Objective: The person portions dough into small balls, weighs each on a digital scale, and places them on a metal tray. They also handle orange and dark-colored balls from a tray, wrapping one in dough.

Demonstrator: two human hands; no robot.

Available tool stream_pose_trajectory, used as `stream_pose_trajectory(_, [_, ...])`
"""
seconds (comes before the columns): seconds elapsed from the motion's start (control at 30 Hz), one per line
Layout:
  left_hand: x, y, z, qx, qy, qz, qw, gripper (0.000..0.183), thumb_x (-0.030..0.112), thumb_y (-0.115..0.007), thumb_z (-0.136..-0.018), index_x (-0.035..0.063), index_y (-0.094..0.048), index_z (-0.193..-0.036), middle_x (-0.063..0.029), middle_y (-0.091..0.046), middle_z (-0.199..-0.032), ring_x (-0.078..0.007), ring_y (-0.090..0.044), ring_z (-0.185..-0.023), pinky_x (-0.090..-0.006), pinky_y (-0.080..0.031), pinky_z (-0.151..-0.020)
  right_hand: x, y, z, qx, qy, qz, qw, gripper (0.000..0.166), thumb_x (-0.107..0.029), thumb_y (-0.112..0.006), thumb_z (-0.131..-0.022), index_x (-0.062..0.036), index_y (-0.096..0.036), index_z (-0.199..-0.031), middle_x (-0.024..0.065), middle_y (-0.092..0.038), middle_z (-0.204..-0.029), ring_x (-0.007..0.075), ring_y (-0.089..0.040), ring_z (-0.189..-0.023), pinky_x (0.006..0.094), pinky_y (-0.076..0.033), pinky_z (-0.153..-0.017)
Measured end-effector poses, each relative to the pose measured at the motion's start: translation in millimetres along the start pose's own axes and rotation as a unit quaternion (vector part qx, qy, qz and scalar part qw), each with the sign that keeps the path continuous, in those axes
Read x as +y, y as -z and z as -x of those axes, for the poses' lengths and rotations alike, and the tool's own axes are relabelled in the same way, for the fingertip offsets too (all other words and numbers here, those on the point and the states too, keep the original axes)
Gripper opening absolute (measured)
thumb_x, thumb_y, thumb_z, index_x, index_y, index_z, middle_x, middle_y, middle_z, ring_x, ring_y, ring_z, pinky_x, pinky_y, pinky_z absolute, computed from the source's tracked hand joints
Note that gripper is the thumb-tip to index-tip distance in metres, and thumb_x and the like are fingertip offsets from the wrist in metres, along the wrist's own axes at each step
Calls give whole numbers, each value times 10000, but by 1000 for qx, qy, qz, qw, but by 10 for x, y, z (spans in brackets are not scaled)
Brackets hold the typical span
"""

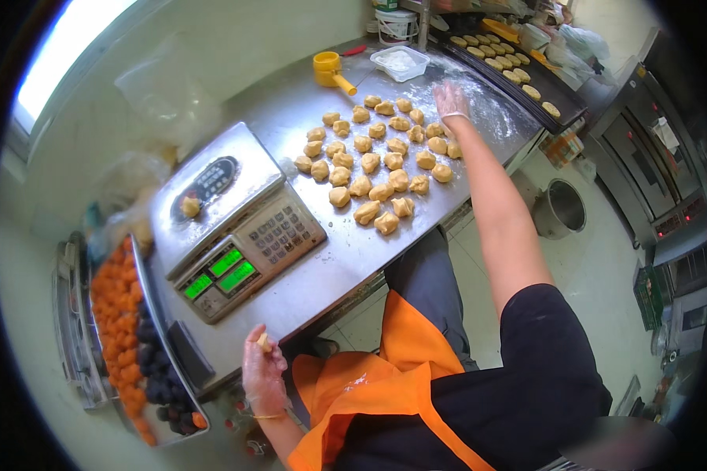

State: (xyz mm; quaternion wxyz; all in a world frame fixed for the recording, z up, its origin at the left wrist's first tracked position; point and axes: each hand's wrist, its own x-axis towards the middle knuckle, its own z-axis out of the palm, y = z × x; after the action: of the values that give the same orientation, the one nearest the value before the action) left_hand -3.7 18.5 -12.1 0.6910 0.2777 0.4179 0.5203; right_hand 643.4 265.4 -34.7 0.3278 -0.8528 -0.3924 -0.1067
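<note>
My left hand (265, 368), in a clear plastic glove, holds a small piece of dough (264, 342) between thumb and fingers near the table's front edge. My right hand (451, 101), gloved too, reaches out flat over the floured steel table (271, 106), beside the dough lumps; whether it holds anything is hidden. Many rough dough lumps (370, 162) lie spread over the table's middle. A digital scale (283, 232) with lit green displays stands to their left, and one dough lump (190, 206) sits on its steel pan.
A tray (171, 359) of orange and dark balls stands left of the scale. A yellow cup with a handle (327, 68) and a plastic tub of white powder (399, 62) are at the back. A black baking tray (551, 94) bears round pastries. An oven (642, 159) and metal pot (560, 209) stand right.
</note>
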Motion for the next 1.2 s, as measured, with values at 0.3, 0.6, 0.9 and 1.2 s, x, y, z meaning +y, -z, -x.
stream_pose_trajectory(0.3, [86, 205, 210, 90, -60, -230, 967, 236, 195, -639, -1034, -2, -634, -1163, -100, -717, -955, -102, -619, -742, -200, -487, -650, -775, 812, 77, 202, 55, -331, 920, 543, -473, -378, -1090, -127, -792, -1021, 90, -789, -1012, 244, -721, -947, 384, -510, -976])
stream_pose_trajectory(0.6, [-91, -161, 158, 26, -47, -120, 991, 358, 65, -678, -991, -12, -596, -1331, -119, -716, -1129, -136, -656, -977, -256, -540, -880, -1904, 1096, 2237, -252, 269, -501, 783, 356, -311, -500, -1076, -30, -720, -1066, 86, -724, -964, 203, -678, -952, 373, -526, -888])
stream_pose_trajectory(0.9, [-101, 6, 316, 40, -33, -94, 994, 219, 114, -686, -998, 25, -662, -1196, -102, -711, -1158, -147, -658, -1018, -301, -540, -940, -3653, 527, 3012, -200, 452, -338, 801, 486, -264, -697, -961, -92, -566, -1396, 197, -497, -1492, 371, -549, -1318, 436, -440, -1128])
stream_pose_trajectory(1.2, [212, 3, 402, 121, -205, -56, 970, 322, -1, -764, -917, 8, -672, -1226, -18, -669, -1047, -86, -625, -939, -245, -546, -840, -4480, 7, 3081, -152, 398, -386, 818, 197, -225, -682, -940, -56, -679, -1041, 133, -684, -901, 300, -669, -874, 428, -544, -836])
